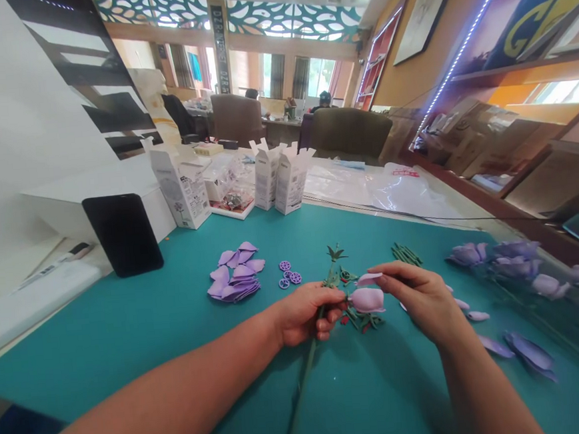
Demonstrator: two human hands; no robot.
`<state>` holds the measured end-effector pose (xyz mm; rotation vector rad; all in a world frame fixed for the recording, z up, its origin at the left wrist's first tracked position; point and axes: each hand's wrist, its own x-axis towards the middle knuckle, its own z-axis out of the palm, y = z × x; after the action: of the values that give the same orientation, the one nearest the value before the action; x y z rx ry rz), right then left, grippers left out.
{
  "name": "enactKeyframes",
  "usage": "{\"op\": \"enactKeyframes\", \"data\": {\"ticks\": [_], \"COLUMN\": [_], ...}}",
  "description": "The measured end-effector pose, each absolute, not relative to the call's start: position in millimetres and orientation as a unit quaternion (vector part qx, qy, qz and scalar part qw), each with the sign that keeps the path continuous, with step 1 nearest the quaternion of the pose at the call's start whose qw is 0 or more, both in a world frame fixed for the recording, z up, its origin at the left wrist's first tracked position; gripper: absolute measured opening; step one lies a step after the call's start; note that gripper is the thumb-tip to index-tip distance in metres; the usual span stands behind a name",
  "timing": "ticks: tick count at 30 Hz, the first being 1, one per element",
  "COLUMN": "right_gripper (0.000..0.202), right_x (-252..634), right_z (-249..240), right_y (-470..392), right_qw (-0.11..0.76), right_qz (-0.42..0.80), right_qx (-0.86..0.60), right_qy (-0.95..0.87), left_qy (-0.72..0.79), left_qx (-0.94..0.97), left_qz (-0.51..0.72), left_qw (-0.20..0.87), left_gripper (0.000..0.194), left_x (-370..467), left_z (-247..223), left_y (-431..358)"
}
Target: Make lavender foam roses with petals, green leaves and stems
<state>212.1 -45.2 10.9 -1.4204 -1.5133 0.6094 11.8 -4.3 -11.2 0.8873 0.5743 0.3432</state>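
My left hand is closed around the green stem of an artificial flower. At the stem's top, a pale pink-lilac flower head points to the right. Between the thumb and fingers of my right hand is a loose pale petal, held just above the flower head; whether the two touch I cannot tell. Green leaf pieces with bits of red lie under and behind the flower head. A spiky green sepal piece is just beyond my left hand.
Purple petals are heaped to the left, beside several purple rings. Green sticks lie behind my right hand. Finished-looking lilac flowers and loose petals are at right. White boxes and a black tablet-like panel stand at the back left.
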Motion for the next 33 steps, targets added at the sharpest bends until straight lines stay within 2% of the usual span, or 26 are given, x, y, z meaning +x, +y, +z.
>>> {"op": "enactKeyframes", "data": {"ticks": [13, 33], "right_gripper": [0.016, 0.014], "right_x": [215, 210], "right_z": [14, 20], "right_y": [-54, -57], "right_qw": [0.416, 0.400], "right_qz": [0.239, 0.210], "right_qx": [-0.592, -0.596], "right_qy": [-0.647, -0.664], "left_qy": [0.257, 0.258], "left_qx": [0.421, 0.425], "left_qz": [0.163, 0.168], "left_qw": [0.855, 0.851], "left_gripper": [0.019, 0.020], "left_x": [10, 10], "left_z": [-7, -5], "left_y": [-6, -7]}}
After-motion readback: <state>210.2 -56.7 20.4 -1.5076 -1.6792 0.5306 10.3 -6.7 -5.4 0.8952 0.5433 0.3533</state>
